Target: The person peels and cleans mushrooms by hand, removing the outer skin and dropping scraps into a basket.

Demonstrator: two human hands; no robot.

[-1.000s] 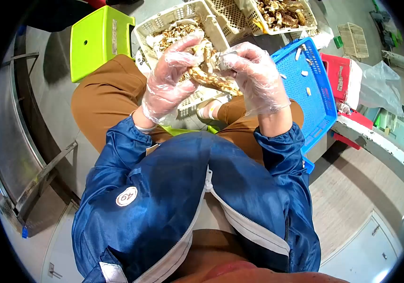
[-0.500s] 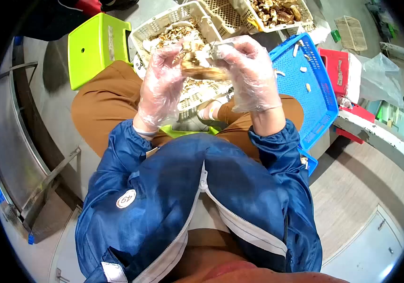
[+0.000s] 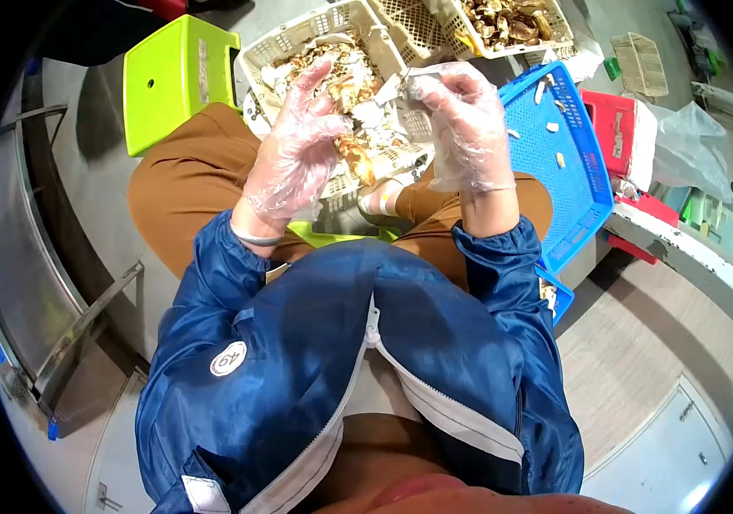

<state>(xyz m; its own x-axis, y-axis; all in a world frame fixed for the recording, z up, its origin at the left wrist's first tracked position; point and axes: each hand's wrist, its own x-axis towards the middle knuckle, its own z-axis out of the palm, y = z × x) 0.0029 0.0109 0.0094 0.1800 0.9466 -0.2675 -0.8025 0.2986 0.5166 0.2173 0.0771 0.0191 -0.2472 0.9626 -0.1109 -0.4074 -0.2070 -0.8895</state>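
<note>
My left hand (image 3: 294, 154), in a clear plastic glove, grips a brown and cream mushroom piece (image 3: 355, 161) at its fingertips. The index finger points upward, away from the others. The piece hangs upright over a cream basket (image 3: 255, 64) of brown and white mushroom scraps (image 3: 319, 64). To the right, my right hand (image 3: 469, 128), gloved alike, is closed on a small grey blade-like tool (image 3: 418, 86). Its exact kind is mostly hidden by the fingers. The two hands are apart.
A blue tray (image 3: 559, 184) with several small white pieces lies beside my right knee. Behind stands another cream basket (image 3: 562, 43) of brown mushrooms. A green stool (image 3: 161, 86) is at left, a red stool (image 3: 610, 128) at right, near a metal rail (image 3: 692, 257).
My left hand has drawn back from the right one and turned, its index finger lifting. The mushroom piece has swung from level between both hands to upright by the left. The right hand barely moved.
</note>
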